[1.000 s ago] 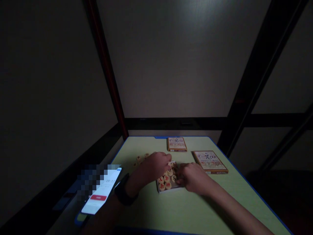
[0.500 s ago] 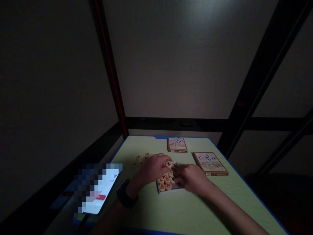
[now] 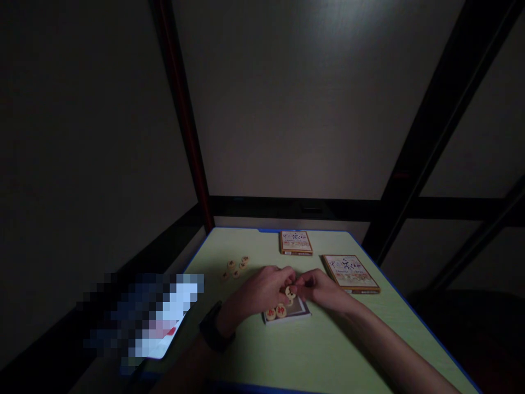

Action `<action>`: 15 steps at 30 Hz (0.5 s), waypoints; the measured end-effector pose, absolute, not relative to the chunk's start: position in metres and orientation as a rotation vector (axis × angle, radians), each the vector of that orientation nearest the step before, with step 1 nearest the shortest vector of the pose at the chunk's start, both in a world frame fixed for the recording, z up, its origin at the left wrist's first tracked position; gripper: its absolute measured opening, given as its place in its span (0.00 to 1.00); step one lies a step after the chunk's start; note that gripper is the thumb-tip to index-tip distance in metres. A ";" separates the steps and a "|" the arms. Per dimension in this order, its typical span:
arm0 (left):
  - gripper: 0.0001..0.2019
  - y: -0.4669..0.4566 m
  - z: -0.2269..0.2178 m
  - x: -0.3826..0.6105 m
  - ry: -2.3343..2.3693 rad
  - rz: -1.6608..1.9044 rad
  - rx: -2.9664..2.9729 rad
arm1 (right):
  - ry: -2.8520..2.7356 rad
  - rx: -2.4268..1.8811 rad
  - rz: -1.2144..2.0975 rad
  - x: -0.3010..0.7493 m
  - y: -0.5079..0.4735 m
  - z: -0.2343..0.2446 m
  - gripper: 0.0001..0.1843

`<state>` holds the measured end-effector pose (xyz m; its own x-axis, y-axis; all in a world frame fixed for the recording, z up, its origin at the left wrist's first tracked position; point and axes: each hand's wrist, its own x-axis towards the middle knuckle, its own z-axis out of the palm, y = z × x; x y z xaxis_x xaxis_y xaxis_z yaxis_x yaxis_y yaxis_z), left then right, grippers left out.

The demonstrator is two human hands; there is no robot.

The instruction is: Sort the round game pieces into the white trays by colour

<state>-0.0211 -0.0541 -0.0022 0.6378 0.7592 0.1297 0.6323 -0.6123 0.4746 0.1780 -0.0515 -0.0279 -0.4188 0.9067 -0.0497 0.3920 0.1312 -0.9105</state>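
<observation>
A small open box (image 3: 301,312) lies on the green table (image 3: 311,350), with a few round wooden game pieces (image 3: 276,312) marked in red at its left end. My left hand (image 3: 262,290) and my right hand (image 3: 322,290) meet just above the box, fingers curled together. Between their fingertips they pinch one or two round pieces (image 3: 290,293) with dark marks. A dark watch (image 3: 211,331) sits on my left wrist.
Several loose round pieces (image 3: 234,267) lie at the table's left. Two flat orange-edged boxes rest at the back, one in the middle (image 3: 296,242) and a larger one on the right (image 3: 350,272). A lit phone (image 3: 164,323) sits left. Dark frame posts surround the table.
Both hands have lifted from the box and drawn together, taking pieces with them. Much of the box floor now shows bare, with only the pieces at its left end remaining.
</observation>
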 end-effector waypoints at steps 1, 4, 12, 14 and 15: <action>0.12 -0.053 0.000 -0.024 1.131 0.475 2.488 | -1.882 -1.284 1.237 0.178 -0.052 -0.028 0.22; 0.09 -0.048 0.005 -0.041 1.271 0.563 2.516 | -1.984 -1.454 1.061 0.177 -0.055 -0.025 0.16; 0.08 -0.053 -0.003 -0.085 1.460 0.581 2.507 | -2.300 -1.777 0.560 0.164 -0.073 -0.015 0.10; 0.08 -0.054 -0.001 -0.092 1.492 0.637 2.473 | -2.346 -1.803 0.490 0.162 -0.075 -0.013 0.12; 0.08 -0.054 0.001 -0.096 1.516 0.659 2.448 | -2.365 -1.813 0.443 0.161 -0.076 -0.012 0.13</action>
